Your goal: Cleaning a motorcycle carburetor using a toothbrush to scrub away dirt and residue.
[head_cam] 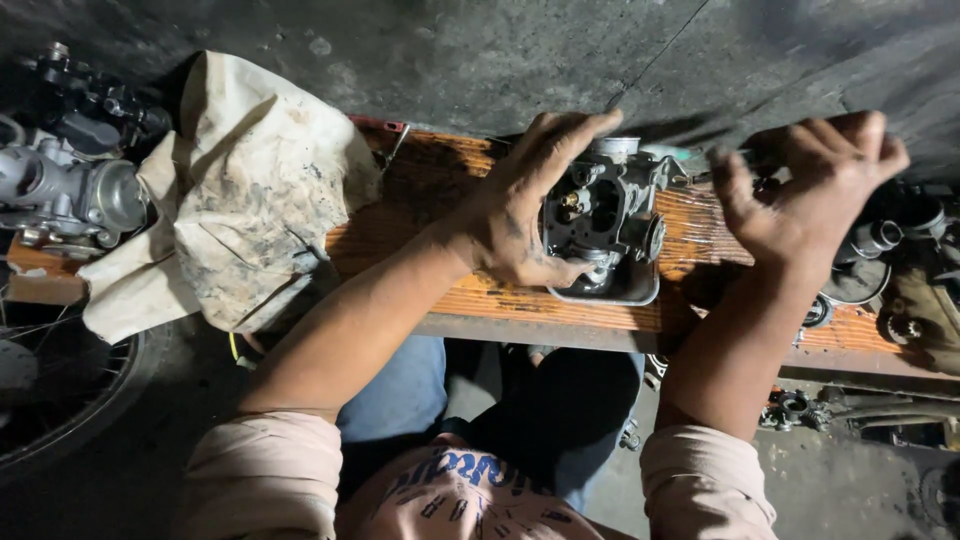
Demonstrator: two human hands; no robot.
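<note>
Two greasy hands (grimy) around cast-metal carburetor (603, 215)

Repair workshop — engine parts (70, 190), wheel (50, 390)

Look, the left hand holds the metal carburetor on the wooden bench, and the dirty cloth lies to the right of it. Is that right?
Not quite. The left hand does hold the carburetor on the wooden bench, but the head view shows the dirty cloth lying to the left of it, not the right.
</note>
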